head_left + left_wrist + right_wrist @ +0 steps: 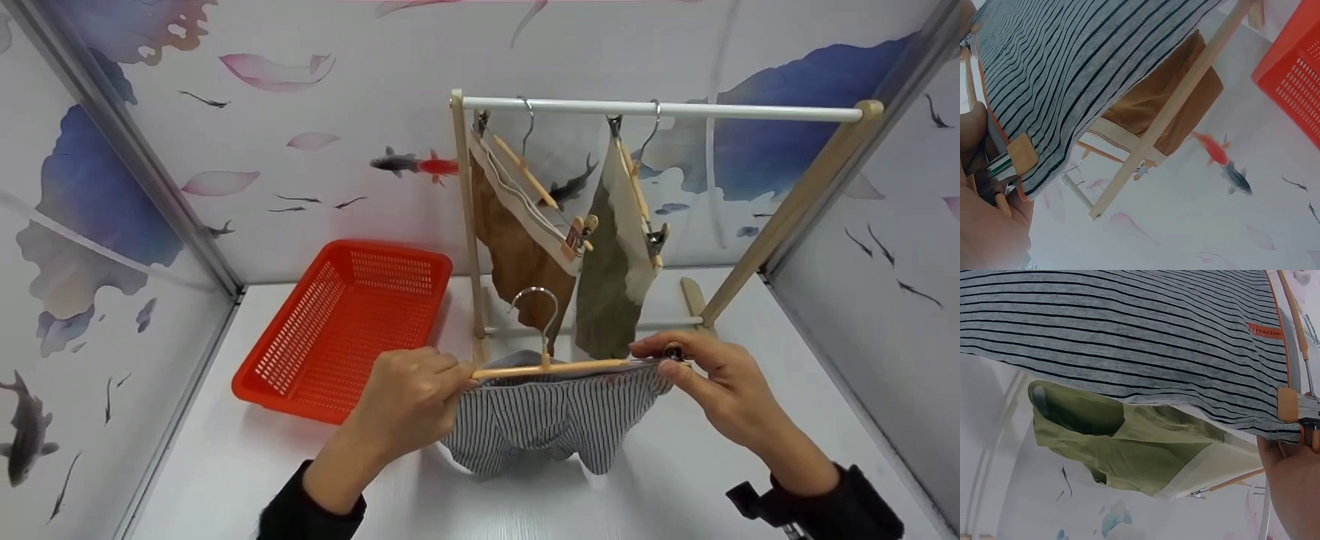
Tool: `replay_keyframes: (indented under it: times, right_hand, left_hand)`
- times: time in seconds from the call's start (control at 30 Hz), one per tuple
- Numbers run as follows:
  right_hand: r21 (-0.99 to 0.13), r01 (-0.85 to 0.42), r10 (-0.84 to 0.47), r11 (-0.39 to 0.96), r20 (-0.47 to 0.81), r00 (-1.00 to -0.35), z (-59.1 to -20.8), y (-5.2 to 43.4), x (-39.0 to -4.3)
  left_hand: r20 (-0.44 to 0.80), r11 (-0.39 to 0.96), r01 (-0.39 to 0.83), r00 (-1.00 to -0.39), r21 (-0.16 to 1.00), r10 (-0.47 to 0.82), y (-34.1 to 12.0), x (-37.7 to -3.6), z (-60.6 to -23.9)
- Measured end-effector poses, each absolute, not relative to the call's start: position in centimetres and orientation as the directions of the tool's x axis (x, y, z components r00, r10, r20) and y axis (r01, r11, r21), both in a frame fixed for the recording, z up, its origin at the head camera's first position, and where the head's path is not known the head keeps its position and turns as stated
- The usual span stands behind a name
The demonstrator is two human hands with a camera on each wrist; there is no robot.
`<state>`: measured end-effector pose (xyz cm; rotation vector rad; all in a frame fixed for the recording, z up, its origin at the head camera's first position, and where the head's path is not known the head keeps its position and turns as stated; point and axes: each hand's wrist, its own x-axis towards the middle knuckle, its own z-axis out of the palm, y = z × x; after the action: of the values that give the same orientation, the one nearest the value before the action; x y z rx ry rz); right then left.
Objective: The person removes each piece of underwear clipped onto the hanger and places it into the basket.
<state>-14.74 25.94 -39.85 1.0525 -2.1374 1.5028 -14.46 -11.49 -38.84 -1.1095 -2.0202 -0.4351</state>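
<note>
Grey underwear with dark stripes [555, 416] hangs from a wooden clip hanger [581, 367] held above the table in the head view. My left hand [409, 397] grips the hanger's left end. In the left wrist view, a wood-padded metal clip [1022, 157] bites the waistband corner beside my fingers. At the other end, my right hand [720, 390] pinches the right clip, with thumb and forefinger on either side. The right wrist view shows that clip's wooden pad [1288, 404] on the orange-edged waistband. The hanger's metal hook [546, 296] points up and rests on nothing.
A garment rack with a white rail [750, 111] stands behind the hands. Brown underwear [517, 247] and green underwear [604, 285] hang from it on clip hangers. A red plastic basket [435, 266] sits on the white table to the left. Patterned walls enclose the table.
</note>
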Motion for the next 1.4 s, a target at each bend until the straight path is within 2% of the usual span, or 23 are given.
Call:
replay_keyframes:
  times: [0.2, 0.43, 0.93, 1.4]
  right_hand:
    - [-0.647, -0.722, -0.388, 0.246, 0.617, -0.685, -39.5, 26.1, -14.6]
    - [-0.622, -0.752, -0.390, 0.217, 0.651, -0.651, -39.6, 26.3, -14.7]
    - [-0.640, -0.728, -0.364, 0.246, 0.635, -0.681, -39.8, 26.5, -14.6]
    - [-0.614, -0.750, -0.363, 0.246, 0.659, -0.659, -39.9, 26.9, -14.8]
  left_hand:
    - [0.764, 0.562, 0.824, -0.318, -0.069, 0.561, -11.4, -14.4, -38.8]
    - [0.766, 0.567, 0.817, -0.295, -0.109, 0.572, -11.1, -14.3, -38.6]
    - [0.759, 0.571, 0.811, -0.292, -0.126, 0.582, -10.7, -14.4, -38.7]
    - [0.742, 0.567, 0.816, -0.312, -0.111, 0.594, -10.4, -14.2, -38.7]
